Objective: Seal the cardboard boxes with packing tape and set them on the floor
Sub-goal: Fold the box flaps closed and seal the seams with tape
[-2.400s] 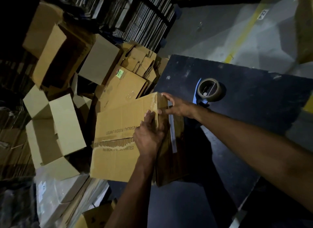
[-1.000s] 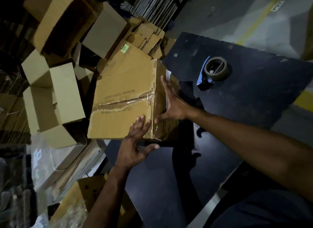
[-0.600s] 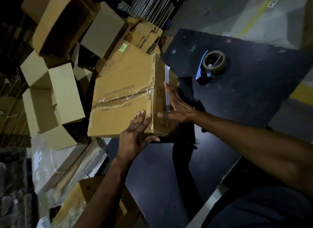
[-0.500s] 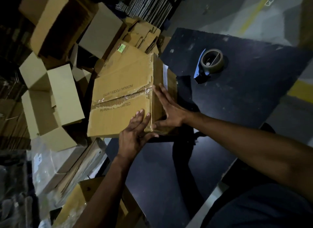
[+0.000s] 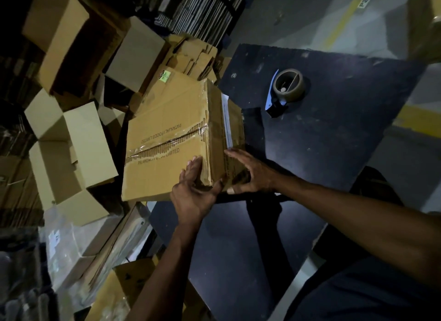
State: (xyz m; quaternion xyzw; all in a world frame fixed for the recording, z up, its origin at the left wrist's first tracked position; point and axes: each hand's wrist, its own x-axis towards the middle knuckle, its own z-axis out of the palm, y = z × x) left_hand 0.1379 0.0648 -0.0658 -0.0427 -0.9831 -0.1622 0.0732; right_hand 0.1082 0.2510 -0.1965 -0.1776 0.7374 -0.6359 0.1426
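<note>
At the left edge of the black table [image 5: 334, 153] sat the taped cardboard box [image 5: 167, 139], hanging partly out over a heap of open and flattened cartons [image 5: 71, 141] to the table's left. Both hands bore on its near corner with straight fingers: the left hand [image 5: 193, 191] spread flat across the top and over the edge, the right hand [image 5: 250, 172] pressed against the side panel. Farther in on the table, well apart from the box, lay the tape dispenser [image 5: 285, 86].

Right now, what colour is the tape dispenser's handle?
Blue, on the tape dispenser; clearest in the head view.
</note>
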